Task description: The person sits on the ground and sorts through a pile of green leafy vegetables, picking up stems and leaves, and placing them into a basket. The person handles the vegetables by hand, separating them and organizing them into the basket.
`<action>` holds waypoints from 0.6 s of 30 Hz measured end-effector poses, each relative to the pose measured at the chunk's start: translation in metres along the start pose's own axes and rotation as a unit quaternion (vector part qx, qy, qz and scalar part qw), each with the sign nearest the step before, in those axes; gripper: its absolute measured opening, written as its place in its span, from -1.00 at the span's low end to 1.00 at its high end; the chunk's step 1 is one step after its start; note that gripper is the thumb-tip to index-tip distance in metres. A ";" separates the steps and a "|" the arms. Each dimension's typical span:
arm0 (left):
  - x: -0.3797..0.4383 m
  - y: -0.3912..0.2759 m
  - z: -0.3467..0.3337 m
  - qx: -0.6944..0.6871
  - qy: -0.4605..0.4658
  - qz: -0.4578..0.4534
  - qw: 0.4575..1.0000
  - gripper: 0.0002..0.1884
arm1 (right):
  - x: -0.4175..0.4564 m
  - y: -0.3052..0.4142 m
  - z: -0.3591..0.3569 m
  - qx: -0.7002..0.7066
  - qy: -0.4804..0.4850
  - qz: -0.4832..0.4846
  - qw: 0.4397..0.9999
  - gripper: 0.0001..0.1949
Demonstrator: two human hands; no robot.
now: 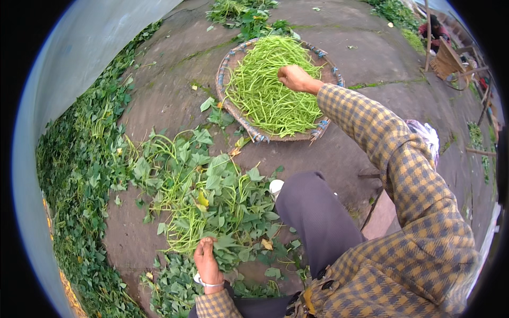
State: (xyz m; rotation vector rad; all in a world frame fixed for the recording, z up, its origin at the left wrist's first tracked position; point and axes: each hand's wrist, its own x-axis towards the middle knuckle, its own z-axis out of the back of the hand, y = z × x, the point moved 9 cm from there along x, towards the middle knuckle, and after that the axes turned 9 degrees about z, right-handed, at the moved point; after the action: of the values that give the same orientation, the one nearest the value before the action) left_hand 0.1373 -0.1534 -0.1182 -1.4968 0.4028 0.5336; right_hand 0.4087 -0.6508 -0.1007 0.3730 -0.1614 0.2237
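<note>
My right hand (295, 78) is over a heap of light green leaf stalks (274, 103) with its fingers curled down. Its fingertips are hidden, so whether a stalk is in them does not show. The stalks fill a shallow woven bamboo basket (236, 112), whose rim is bound with blue ties. Lower left, my left hand (207, 264), with a silver bracelet at the wrist, has its thumb and fingers drawn together. Green leaves (228, 252) fan out from that hand's right side; its grip on them is partly hidden. Just beyond it lies a pile of leafy vines (214, 187).
A long bank of leafy greens (79, 206) runs down the left beside plastic sheeting (87, 51). More greens (242, 16) lie behind the basket. My bent knee (314, 206) is right of the pile. A person (435, 33) crouches far right near a wooden chair (447, 59).
</note>
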 end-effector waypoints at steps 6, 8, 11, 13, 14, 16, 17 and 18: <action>0.006 -0.008 0.000 0.037 -0.041 -0.010 0.998 -0.82 | -0.051 0.178 -0.034 0.215 0.098 0.135 0.962 -0.85; 0.006 -0.013 -0.001 0.008 -0.040 -0.032 0.999 -0.82 | -0.083 0.263 -0.012 0.243 0.129 0.230 0.934 -0.83; -0.015 -0.023 0.023 0.009 -0.055 -0.080 0.995 -0.85 | -0.135 0.372 0.023 0.322 0.171 0.335 0.869 -0.81; -0.046 -0.054 0.041 0.049 -0.109 -0.082 0.989 -0.87 | -0.156 0.399 0.017 0.410 0.224 0.296 0.833 -0.81; -0.064 -0.067 0.056 0.074 -0.149 -0.065 0.984 -0.88 | -0.162 0.398 0.003 0.423 0.238 0.259 0.835 -0.81; -0.112 -0.095 0.126 0.176 -0.298 -0.240 0.907 -0.89 | -0.178 0.396 -0.054 0.194 0.270 0.305 0.892 -0.81; -0.141 -0.100 0.163 0.249 -0.371 -0.287 0.848 -0.88 | -0.186 0.393 -0.076 0.074 0.280 0.318 0.903 -0.81; -0.172 -0.094 0.211 0.269 -0.439 -0.300 0.803 -0.85 | -0.189 0.398 -0.078 0.093 0.242 0.330 0.908 -0.83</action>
State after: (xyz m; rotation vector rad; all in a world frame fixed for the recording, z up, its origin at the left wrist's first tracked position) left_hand 0.0335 0.0421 0.0659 -0.6297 -0.6083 0.4806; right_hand 0.1381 -0.2952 -0.0734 0.4325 0.2369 0.9986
